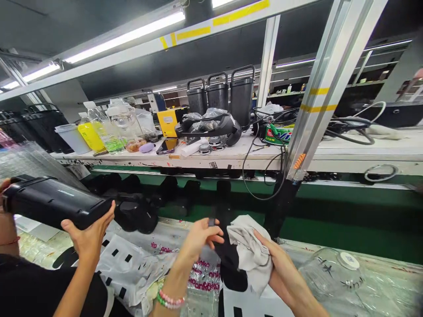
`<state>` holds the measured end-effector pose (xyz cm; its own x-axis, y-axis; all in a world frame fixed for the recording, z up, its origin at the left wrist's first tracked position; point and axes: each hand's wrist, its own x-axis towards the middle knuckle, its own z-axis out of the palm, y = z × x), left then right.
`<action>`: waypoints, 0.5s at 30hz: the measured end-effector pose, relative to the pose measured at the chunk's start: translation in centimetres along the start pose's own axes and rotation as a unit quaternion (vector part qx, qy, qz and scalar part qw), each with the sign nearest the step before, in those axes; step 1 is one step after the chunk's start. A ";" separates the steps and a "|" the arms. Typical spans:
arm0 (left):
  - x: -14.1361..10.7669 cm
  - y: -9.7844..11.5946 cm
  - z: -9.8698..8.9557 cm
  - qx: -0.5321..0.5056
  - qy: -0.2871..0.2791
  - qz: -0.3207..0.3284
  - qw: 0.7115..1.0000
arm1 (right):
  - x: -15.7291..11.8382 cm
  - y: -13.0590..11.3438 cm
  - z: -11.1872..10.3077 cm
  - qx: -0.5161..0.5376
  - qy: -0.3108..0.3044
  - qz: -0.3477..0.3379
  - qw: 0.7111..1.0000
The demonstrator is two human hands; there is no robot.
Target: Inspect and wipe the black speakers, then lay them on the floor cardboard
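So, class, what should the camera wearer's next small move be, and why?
Probably, the left hand should gather the hanging end of the pale cloth: the right hand holds it crumpled, and the left is close by but not touching it.

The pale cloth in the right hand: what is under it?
Past the edges of the pale cloth, a black object and a white sheet with black patches show; whatever it covers cannot be seen.
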<state>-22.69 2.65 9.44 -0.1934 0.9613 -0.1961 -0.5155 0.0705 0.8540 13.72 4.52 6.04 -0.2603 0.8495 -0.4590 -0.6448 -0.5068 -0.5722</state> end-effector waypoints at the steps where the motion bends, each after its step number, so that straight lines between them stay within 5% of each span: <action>1: 0.1 -1.8 2.1 0.005 -0.013 -0.025 1.000 | -0.3 -0.2 0.2 -0.012 -0.013 0.007 1.000; 5: -0.4 -8.1 9.6 0.028 -0.057 -0.080 0.995 | -1.4 -0.7 -1.3 -0.045 -0.030 0.010 0.999; 8: -1.6 -11.0 13.2 0.072 -0.113 -0.095 0.986 | -1.9 -1.1 -3.1 -0.004 0.042 0.005 0.999; 11: -1.9 -13.1 14.4 0.183 -0.168 -0.072 0.966 | -3.0 -1.5 -4.4 0.021 0.072 -0.021 0.997; 15: 0.1 -17.4 12.9 0.137 -0.058 -0.076 0.986 | -6.1 -2.4 -6.0 -0.043 0.034 -0.021 0.998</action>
<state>-3.02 4.97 0.78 -0.0256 0.9569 -0.2893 -0.2829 0.2706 0.9202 21.21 -0.33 6.18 -0.1825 0.8599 -0.4767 -0.5895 -0.4838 -0.6469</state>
